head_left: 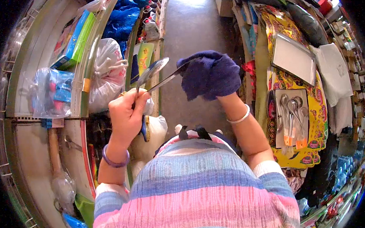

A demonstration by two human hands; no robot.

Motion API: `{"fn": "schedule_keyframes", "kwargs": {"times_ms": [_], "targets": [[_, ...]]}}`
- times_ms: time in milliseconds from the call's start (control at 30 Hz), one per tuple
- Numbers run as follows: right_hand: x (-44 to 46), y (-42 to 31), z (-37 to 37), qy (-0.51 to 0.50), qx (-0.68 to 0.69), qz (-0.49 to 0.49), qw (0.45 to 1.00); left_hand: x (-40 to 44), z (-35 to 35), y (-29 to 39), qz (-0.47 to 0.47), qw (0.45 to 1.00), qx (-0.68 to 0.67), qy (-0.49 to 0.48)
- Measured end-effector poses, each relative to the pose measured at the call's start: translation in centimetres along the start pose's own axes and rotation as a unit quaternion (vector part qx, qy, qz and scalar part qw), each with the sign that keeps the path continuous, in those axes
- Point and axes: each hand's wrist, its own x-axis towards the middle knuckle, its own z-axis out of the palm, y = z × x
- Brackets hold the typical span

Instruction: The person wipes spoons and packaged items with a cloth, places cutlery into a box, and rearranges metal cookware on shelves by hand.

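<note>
My left hand (125, 117) is closed around the lower ends of two long metal spoons. One spoon (154, 70) has its shiny bowl raised above my fingers. The second spoon (164, 81) slants up to the right, and its far end goes into a dark blue cloth (213, 77). That cloth covers my right hand, which appears closed through it on the second spoon; the fingers themselves are hidden. Only the wrist, with a light bangle (241, 116), shows below the cloth.
On the right, a shallow box (278, 140) holds several metal spoons (292, 112) with orange tags, on yellow patterned sheets (315, 119). A framed pale tray (294, 58) lies above it. Shelves on the left carry a tied plastic bag (108, 76) and a green-blue box (77, 39). An aisle floor (194, 26) runs ahead.
</note>
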Motion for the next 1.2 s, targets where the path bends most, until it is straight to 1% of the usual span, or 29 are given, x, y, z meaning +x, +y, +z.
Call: {"fn": "schedule_keyframes", "kwargs": {"times_ms": [33, 67, 100, 167, 200, 233, 300, 333, 367, 400, 433, 467, 533, 600, 633, 700, 733, 767, 800, 867, 933, 1000, 1100, 1133, 1200], "targets": [[0.0, 1.5, 0.4, 0.040, 0.039, -0.013, 0.998, -0.6, 0.8, -0.6, -0.030, 0.999, -0.030, 0.004], [0.4, 2.5, 1.0, 0.093, -0.034, -0.075, 0.992, -1.1, 1.5, -0.9, -0.059, 0.996, -0.059, 0.009], [0.3, 2.2, 1.8, 0.105, 0.002, -0.070, 0.992, -1.3, 2.1, -0.6, -0.089, 0.990, -0.108, 0.014], [0.2, 1.6, 3.2, 0.128, 0.075, -0.062, 0.987, -2.0, 3.9, -0.7, -0.119, 0.979, -0.157, 0.044], [0.0, 0.3, 4.3, 0.116, 0.163, -0.041, 0.979, -2.2, 4.7, -0.4, -0.116, 0.981, -0.146, 0.049], [-0.3, 0.1, 4.9, 0.116, 0.102, -0.037, 0.987, -2.5, 5.7, -1.1, -0.107, 0.985, -0.129, 0.040], [-1.1, -0.3, 6.1, 0.117, -0.022, -0.030, 0.992, -2.4, 7.4, -0.8, -0.120, 0.972, -0.192, 0.068], [-1.9, 0.2, 6.6, 0.130, -0.173, -0.098, 0.971, -2.2, 7.7, -1.1, -0.099, 0.979, -0.162, 0.068], [-2.4, 0.3, 6.9, 0.138, -0.319, -0.163, 0.923, -2.2, 8.0, -1.3, -0.120, 0.971, -0.199, 0.058], [-2.5, -0.3, 6.5, 0.114, -0.230, -0.200, 0.946, -2.0, 8.5, -1.4, -0.140, 0.960, -0.237, 0.047], [-2.7, 0.0, 5.8, 0.101, -0.186, -0.172, 0.962, -2.0, 8.8, -1.6, -0.159, 0.948, -0.274, 0.037], [-2.9, 0.2, 5.2, 0.087, -0.141, -0.143, 0.976, -2.0, 8.3, -2.1, -0.146, 0.950, -0.275, -0.010], [-2.8, 0.1, 3.9, 0.089, -0.143, -0.126, 0.978, -1.8, 7.5, -2.1, -0.157, 0.955, -0.252, 0.021], [-3.3, -0.7, 2.9, 0.009, -0.132, -0.108, 0.985, -0.8, 6.5, -2.0, -0.168, 0.957, -0.230, 0.050], [-3.8, -0.7, 2.9, -0.031, -0.124, -0.096, 0.987, 0.1, 6.3, -1.5, -0.162, 0.952, -0.251, 0.070], [-4.9, 2.0, 3.5, -0.055, -0.093, -0.011, 0.994, 1.4, 6.5, -1.8, -0.154, 0.936, -0.310, 0.057], [-5.5, 2.4, 2.5, -0.099, -0.164, -0.013, 0.981, 1.7, 6.5, -1.3, -0.162, 0.928, -0.332, 0.055], [-6.0, 1.8, 2.4, -0.095, -0.224, -0.022, 0.970, 2.1, 6.4, -0.4, -0.171, 0.918, -0.353, 0.052], [-6.3, 0.9, 2.4, -0.091, -0.284, -0.031, 0.954, 2.3, 6.5, 0.2, -0.180, 0.908, -0.375, 0.046], [-7.0, -2.3, 2.6, 0.017, -0.381, -0.064, 0.922, 2.3, 7.7, -0.2, -0.167, 0.878, -0.445, 0.061], [-7.3, -4.9, 2.7, 0.091, -0.465, -0.098, 0.875, 2.1, 8.4, -0.5, -0.156, 0.850, -0.500, 0.066], [-8.0, -5.5, 2.7, 0.092, -0.466, -0.095, 0.875, 2.0, 8.7, -0.5, -0.146, 0.824, -0.544, 0.063], [-9.0, -5.7, 2.2, 0.109, -0.440, -0.122, 0.883, 2.9, 8.6, -0.8, -0.135, 0.797, -0.583, 0.083], [-9.3, -5.6, 2.2, 0.120, -0.423, -0.126, 0.889, 3.0, 8.8, -0.3, -0.155, 0.774, -0.608, 0.085], [-9.8, -5.5, 2.1, 0.144, -0.391, -0.135, 0.899, 2.9, 9.2, -0.7, -0.119, 0.767, -0.628, 0.053]]}}
